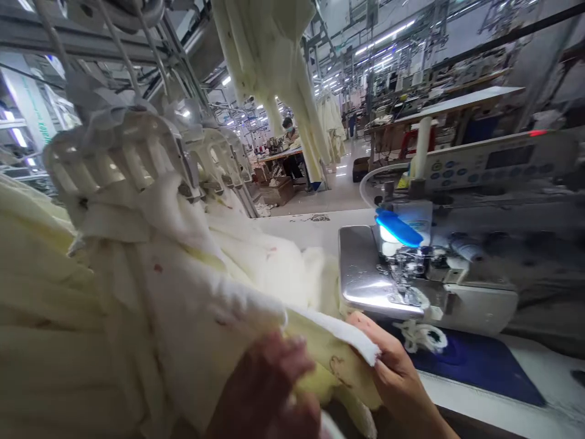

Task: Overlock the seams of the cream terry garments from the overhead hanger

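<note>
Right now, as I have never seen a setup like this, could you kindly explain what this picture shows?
Certainly. There is no robot: a camera worn on a person's head looks forward and down at two bare hands. The right hand pinches the edge of a pale cloth. The left hand is beside it but blurred, so I cannot tell whether it grips anything. At left, similar pale pieces hang from clips. On the right is what looks like a sewing machine, with a lit needle area and a control panel above. A dark blue mat lies on the white table, with a coiled white strip at the machine's base. In the background, another person sits at a table.
</note>
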A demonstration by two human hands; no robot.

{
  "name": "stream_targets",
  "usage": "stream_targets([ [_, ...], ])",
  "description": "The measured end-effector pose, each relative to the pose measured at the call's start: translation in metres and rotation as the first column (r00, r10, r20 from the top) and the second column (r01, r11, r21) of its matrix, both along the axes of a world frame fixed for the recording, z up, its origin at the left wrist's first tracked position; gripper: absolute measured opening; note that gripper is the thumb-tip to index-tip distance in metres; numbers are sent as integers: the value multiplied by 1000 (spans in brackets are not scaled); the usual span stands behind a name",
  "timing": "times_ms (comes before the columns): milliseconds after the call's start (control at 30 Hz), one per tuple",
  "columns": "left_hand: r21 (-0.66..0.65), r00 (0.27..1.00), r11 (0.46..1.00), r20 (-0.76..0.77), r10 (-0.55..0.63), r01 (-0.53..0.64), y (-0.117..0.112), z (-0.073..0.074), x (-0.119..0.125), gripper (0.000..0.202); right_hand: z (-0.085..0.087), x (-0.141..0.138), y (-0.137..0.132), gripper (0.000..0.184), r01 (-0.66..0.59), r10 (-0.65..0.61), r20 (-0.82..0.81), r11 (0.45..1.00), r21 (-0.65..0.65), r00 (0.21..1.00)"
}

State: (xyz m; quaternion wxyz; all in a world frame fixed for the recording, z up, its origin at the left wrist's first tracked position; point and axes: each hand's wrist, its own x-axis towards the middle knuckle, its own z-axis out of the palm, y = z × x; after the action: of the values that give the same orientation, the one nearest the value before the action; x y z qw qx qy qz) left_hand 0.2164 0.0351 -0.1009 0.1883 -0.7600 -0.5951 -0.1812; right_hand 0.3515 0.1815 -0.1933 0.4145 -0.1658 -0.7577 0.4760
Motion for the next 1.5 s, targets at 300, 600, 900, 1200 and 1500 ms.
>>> stream_targets([
  [300, -122, 994, 993, -107, -13, 0, 155, -33, 45, 27, 6, 64, 39, 33, 580, -538, 238, 798, -163, 808],
  [600, -296, 985, 949, -159, 67, -112, 193, -34, 45, 31, -13, 56, 75, 23, 663, -604, 307, 734, -146, 736],
  [900, -160, 992, 987, 129, -9, 30, 141, -10, 71, 32, -12, 73, 14, 55, 655, -657, -163, 630, 417, 736],
  [1200, -346, 949, 933, 316, 15, 100, 113, -14, 88, 31, -5, 90, 9, 17, 348, -361, 48, 840, -417, 931],
  [1500, -91, 941, 952, 146, 305, -294, 141, -37, 81, 36, -5, 76, 20, 36, 154, -236, -39, 745, -649, 971],
])
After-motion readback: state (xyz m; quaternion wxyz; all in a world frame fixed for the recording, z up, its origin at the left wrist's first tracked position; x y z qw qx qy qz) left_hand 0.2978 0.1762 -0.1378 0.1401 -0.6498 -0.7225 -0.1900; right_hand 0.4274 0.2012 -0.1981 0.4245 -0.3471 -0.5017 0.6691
